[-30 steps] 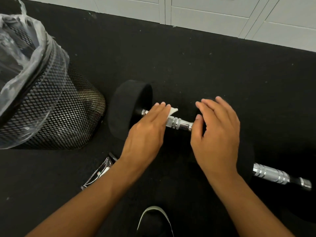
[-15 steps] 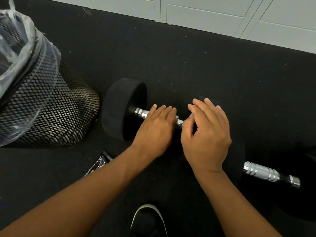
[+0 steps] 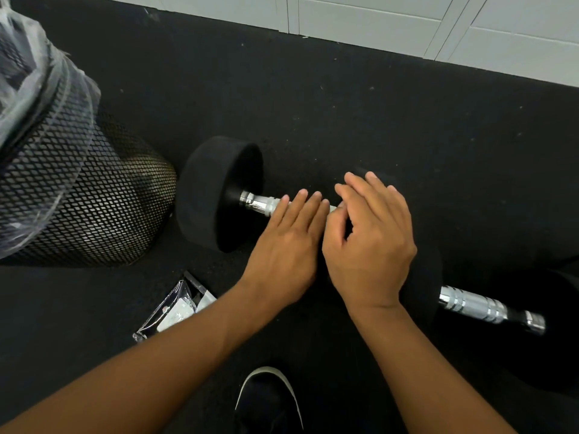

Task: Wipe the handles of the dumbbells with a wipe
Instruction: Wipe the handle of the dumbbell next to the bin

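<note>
- You have one view only, worn on the head, looking steeply down and forward at the black floor mat (image 3: 344, 104).
- It sits close above the dumbbell (image 3: 219, 192), which lies mid-frame.
- Beyond the dumbbell, the pale wall (image 3: 376, 23) edges the top.

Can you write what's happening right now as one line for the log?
step: wiping near dumbbell handle | left hand: flat on handle | right hand: over handle | wipe: mostly hidden
</note>
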`<state>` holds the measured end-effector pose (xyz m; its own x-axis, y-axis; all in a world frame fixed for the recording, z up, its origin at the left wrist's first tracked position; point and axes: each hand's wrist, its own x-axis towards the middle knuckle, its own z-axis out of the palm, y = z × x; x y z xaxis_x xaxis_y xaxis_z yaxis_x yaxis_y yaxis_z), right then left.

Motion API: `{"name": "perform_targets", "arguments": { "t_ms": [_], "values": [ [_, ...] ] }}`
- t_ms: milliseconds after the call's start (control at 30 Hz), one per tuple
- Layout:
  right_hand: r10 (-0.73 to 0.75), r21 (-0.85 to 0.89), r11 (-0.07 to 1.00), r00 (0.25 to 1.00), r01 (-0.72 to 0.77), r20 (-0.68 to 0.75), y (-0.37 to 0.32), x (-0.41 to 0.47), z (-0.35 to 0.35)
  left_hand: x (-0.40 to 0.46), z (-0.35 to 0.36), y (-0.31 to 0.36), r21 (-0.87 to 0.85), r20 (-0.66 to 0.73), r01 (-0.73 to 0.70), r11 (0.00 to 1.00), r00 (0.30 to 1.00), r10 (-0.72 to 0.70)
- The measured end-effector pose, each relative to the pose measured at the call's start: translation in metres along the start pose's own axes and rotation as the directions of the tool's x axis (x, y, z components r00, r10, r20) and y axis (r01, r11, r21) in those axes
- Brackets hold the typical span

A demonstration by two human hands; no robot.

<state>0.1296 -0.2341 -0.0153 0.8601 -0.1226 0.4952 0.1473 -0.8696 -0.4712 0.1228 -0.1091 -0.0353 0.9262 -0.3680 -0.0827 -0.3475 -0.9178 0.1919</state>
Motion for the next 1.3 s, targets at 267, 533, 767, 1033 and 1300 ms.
{"name": "perform_targets", "arguments": {
  "t_ms": [267, 533, 767, 1033, 1300],
  "values": [
    [0.039, 0.171, 0.985, 0.998, -0.031, -0.044, 0.009, 0.005, -0.001, 0.006, 0.001, 0.006, -0.006, -0.005, -0.005, 1.000, 1.000, 0.005],
    [0.019, 0.213, 0.977, 0.997, -0.004, -0.069, 0.013, 0.000, -0.004, -0.015, 0.009, 0.010, 0.109, 0.014, 0.001, 0.994, 1.000, -0.003],
    [0.014, 0.211, 0.977, 0.997, 0.002, -0.073, 0.014, 0.000, -0.001, 0.029, -0.008, 0.004, -0.023, 0.074, 0.053, 0.998, 0.996, -0.051],
    [-0.003, 0.198, 0.980, 0.996, 0.020, -0.084, 0.012, -0.003, -0.003, -0.019, 0.013, 0.004, -0.024, -0.011, -0.080, 0.996, 0.997, 0.080],
    [-0.002, 0.198, 0.980, 0.993, 0.026, -0.120, 0.014, -0.002, 0.003, 0.043, -0.013, -0.004, -0.069, 0.098, -0.034, 0.997, 0.994, 0.041]
  ]
}}
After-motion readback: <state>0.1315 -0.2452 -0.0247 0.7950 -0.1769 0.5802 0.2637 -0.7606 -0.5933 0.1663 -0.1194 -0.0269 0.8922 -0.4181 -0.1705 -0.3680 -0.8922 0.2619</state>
